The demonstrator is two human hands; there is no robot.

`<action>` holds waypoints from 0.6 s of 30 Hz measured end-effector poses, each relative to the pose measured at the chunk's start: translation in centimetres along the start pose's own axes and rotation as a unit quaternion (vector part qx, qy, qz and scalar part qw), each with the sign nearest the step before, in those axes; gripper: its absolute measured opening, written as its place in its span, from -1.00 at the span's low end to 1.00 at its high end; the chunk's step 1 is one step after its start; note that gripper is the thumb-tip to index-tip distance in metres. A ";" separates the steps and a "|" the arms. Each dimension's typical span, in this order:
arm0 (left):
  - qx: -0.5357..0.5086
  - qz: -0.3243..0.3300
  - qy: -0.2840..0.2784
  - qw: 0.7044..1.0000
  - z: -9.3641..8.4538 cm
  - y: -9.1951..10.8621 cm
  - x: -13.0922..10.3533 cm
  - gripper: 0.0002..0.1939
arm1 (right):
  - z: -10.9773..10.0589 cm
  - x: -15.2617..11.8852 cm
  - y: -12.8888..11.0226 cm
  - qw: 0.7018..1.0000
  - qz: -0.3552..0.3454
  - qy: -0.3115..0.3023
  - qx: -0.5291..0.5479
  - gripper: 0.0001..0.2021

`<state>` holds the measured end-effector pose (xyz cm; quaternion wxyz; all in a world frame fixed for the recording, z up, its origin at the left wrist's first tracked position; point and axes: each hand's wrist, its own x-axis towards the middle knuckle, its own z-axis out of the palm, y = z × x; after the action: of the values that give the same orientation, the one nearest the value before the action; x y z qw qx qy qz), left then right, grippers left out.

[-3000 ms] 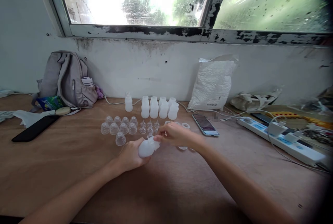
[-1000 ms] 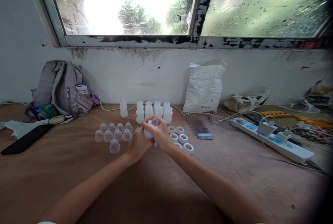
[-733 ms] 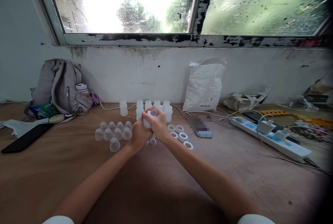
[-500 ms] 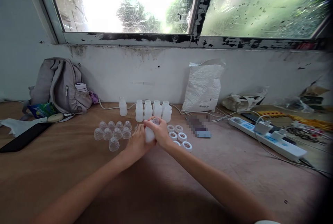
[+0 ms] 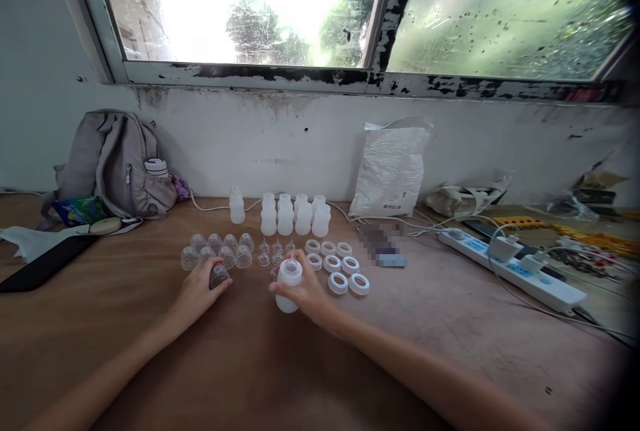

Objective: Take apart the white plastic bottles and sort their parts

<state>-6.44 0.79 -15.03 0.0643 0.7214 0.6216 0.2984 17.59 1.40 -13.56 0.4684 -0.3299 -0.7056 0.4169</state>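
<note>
My right hand (image 5: 305, 287) is wrapped round a white bottle (image 5: 287, 301) that has a ring and a clear nipple on top. Off to the left, my left hand (image 5: 204, 284) has its fingers round a clear cap (image 5: 219, 276) at the front of a group of clear caps (image 5: 243, 257). Between the hands and the bottles lie several clear nipples (image 5: 264, 259). White rings (image 5: 332, 263) lie in rows to the right of my right hand. Behind them stand several open white bottles (image 5: 303, 216). One capped bottle (image 5: 237, 205) stands apart at their left.
A grey backpack (image 5: 113, 164) and a black flat object (image 5: 47, 263) are at the left. A white plastic package (image 5: 390, 167) leans on the wall. At the right, a power strip (image 5: 515, 267) with cables lies near a phone-like item (image 5: 390, 259).
My left hand has left the bottle and moved left to the front cap, closing round it. My right hand has lowered the bottle toward me, uncovering nipples and rings.
</note>
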 end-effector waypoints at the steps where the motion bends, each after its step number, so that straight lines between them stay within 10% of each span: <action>1: -0.025 -0.016 -0.003 1.000 -0.1 0.3 0.0 -0.60 | 0.1 -0.2 0.5 1.000 0.013 -0.008 -0.001 -0.60; 10: -0.397 0.107 -0.006 0.911 -3.6 7.5 2.0 -0.63 | 0.8 -0.7 2.0 0.992 0.063 -0.106 0.000 -0.67; 18: -0.405 0.182 -0.028 0.895 -3.0 10.8 3.2 -0.61 | 0.8 -0.8 2.0 0.992 0.071 -0.102 0.001 -0.68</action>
<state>1.47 0.62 -6.48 0.3132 0.7415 0.3022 0.5106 17.25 1.32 -15.81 0.3634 -0.3343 -0.7243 0.4813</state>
